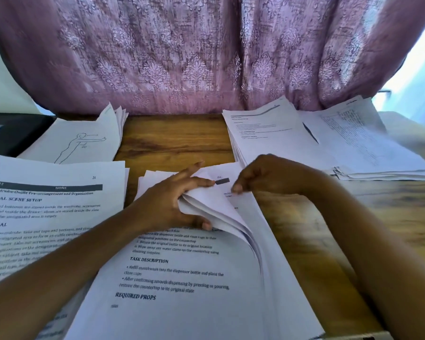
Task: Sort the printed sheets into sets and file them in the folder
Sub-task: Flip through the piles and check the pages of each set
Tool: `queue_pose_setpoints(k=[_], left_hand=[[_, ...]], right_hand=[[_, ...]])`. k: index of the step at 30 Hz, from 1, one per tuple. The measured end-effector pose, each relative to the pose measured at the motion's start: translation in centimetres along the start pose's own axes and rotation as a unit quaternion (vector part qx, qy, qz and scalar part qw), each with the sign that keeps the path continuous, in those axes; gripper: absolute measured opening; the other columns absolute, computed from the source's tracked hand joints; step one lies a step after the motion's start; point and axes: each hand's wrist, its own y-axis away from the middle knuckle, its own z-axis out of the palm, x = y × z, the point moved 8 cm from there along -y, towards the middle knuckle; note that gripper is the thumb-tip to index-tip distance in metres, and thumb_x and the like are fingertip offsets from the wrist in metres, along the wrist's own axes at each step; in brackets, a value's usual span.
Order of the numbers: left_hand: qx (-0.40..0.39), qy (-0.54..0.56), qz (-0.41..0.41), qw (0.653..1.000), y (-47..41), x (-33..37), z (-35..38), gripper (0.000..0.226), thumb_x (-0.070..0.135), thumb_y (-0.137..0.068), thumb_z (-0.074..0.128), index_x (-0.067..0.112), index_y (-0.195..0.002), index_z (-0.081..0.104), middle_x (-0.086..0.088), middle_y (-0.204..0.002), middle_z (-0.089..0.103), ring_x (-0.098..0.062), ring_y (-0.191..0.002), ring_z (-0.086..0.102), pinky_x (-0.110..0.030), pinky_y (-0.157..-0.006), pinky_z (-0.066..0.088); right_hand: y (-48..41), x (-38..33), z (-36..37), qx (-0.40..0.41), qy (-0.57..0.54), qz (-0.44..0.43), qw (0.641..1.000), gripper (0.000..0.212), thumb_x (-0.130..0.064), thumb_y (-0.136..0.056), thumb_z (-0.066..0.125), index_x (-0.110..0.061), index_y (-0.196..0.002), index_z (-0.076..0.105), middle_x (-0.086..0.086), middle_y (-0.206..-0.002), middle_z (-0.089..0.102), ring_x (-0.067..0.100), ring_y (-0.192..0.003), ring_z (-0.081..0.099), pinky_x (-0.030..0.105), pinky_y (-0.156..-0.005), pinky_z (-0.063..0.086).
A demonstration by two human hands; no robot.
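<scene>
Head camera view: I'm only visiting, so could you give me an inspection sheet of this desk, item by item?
Surface: wooden table, bare strip between the piles.
Job's things: centre stack of printed sheets, upper sheets folded back; left stack beside it; figure-drawing sheets behind that; right stack and far-right stack across the table. No folder plainly seen.
Clutter: dark flat object at far left, kind unclear.
Grippers: left hand grips the folded-back sheets; right hand has curled fingers, tips on the page beneath, pinch unclear.
Cables: nothing seen.
Surroundings: patterned pink curtain behind the table.
</scene>
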Motion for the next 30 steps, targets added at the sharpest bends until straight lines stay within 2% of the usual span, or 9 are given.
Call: queue_pose_setpoints(k=[2, 4, 9, 14, 17, 20, 25, 28, 30], left_hand=[[0.008, -0.014, -0.006, 1.0, -0.2, -0.2, 0.2, 0.072, 0.094, -0.047, 0.053, 0.081, -0.114, 0.029, 0.051, -0.141, 0.004, 0.004, -0.139, 0.018, -0.034, -0.116, 0.027], [0.021, -0.026, -0.015, 0.999, -0.3, -0.3, 0.1, 0.071, 0.095, -0.05, 0.047, 0.075, -0.116, 0.032, 0.04, -0.147, 0.008, -0.005, -0.144, 0.02, -0.045, -0.117, 0.028], [0.029, -0.036, -0.039, 0.998, -0.3, -0.2, -0.2, 0.092, 0.103, -0.043, 0.033, 0.062, -0.126, 0.029, 0.024, -0.156, 0.017, -0.006, -0.144, 0.019, -0.046, -0.118, 0.024], [0.028, -0.032, -0.039, 0.998, -0.3, -0.6, -0.1, 0.096, 0.102, -0.043, 0.037, 0.059, -0.129, 0.03, 0.028, -0.153, 0.015, 0.0, -0.142, 0.017, -0.047, -0.118, 0.023], [0.033, -0.033, -0.029, 0.998, -0.4, -0.6, -0.2, 0.1, 0.102, -0.042, 0.036, 0.057, -0.131, 0.03, 0.027, -0.153, 0.015, -0.002, -0.144, 0.017, -0.046, -0.118, 0.024], [0.041, -0.019, -0.03, 0.999, -0.1, -0.6, -0.4, 0.108, 0.099, -0.041, 0.045, 0.049, -0.137, 0.038, 0.024, -0.156, 0.019, -0.001, -0.144, 0.017, -0.043, -0.119, 0.022], [0.087, -0.005, -0.008, 0.996, -0.2, -0.9, -0.8, 0.069, 0.053, -0.067, 0.069, 0.053, -0.128, 0.039, 0.019, -0.153, 0.03, -0.007, -0.142, 0.03, -0.043, -0.115, 0.03], [0.123, 0.016, -0.006, 0.992, 0.0, -1.3, -1.3, 0.074, 0.034, -0.074, 0.079, 0.049, -0.134, 0.038, 0.014, -0.151, 0.038, -0.013, -0.137, 0.039, -0.039, -0.112, 0.035], [0.149, 0.036, -0.008, 0.988, 0.1, -1.4, -1.7, 0.08, 0.043, -0.071, 0.076, 0.051, -0.138, 0.032, 0.013, -0.146, 0.045, -0.014, -0.132, 0.045, -0.037, -0.107, 0.039]], right_hand=[[-0.6, 0.7, -0.6, 0.075, 0.091, 0.004, 0.993, 0.036, -0.032, -0.086, 0.068, -0.024, -0.121, 0.065, -0.006, -0.125, 0.064, 0.012, -0.112, 0.059, 0.023, -0.104, 0.039], [-1.0, 1.6, 0.1, 0.06, 0.123, 0.035, 0.99, 0.061, -0.042, -0.084, 0.067, -0.027, -0.139, 0.046, -0.002, -0.141, 0.051, 0.019, -0.123, 0.053, 0.028, -0.103, 0.038], [-1.5, 1.7, 1.2, 0.032, 0.171, 0.028, 0.984, 0.079, -0.049, -0.083, 0.066, -0.026, -0.148, 0.027, 0.001, -0.14, 0.051, 0.021, -0.121, 0.053, 0.036, -0.102, 0.043], [-1.1, 0.3, 0.7, 0.074, 0.178, 0.003, 0.981, 0.072, -0.045, -0.082, 0.069, -0.027, -0.143, 0.034, -0.005, -0.128, 0.059, 0.017, -0.115, 0.054, 0.03, -0.095, 0.042], [-0.7, 0.5, -0.2, 0.128, 0.074, 0.036, 0.988, 0.068, -0.041, -0.074, 0.078, -0.026, -0.132, 0.047, -0.009, -0.093, 0.066, 0.014, -0.088, 0.064, 0.025, -0.079, 0.051], [-0.4, 1.9, -0.4, 0.122, -0.093, 0.112, 0.982, 0.057, -0.035, -0.071, 0.082, -0.024, -0.118, 0.052, -0.001, -0.091, 0.067, 0.019, -0.073, 0.069, 0.033, -0.07, 0.059], [-0.5, 3.2, 0.8, 0.076, -0.21, 0.174, 0.959, 0.044, -0.019, -0.075, 0.08, -0.013, -0.111, 0.055, 0.006, -0.09, 0.064, 0.019, -0.068, 0.065, 0.03, -0.063, 0.056], [-0.8, 3.0, 1.5, 0.035, -0.202, 0.166, 0.965, 0.018, -0.015, -0.082, 0.074, -0.012, -0.092, 0.06, 0.003, -0.086, 0.065, 0.018, -0.071, 0.065, 0.024, -0.056, 0.052], [-0.9, 3.1, 0.9, 0.052, -0.196, 0.153, 0.967, 0.016, -0.015, -0.085, 0.071, -0.017, -0.08, 0.056, -0.001, -0.074, 0.058, 0.014, -0.062, 0.059, 0.021, -0.05, 0.046]])
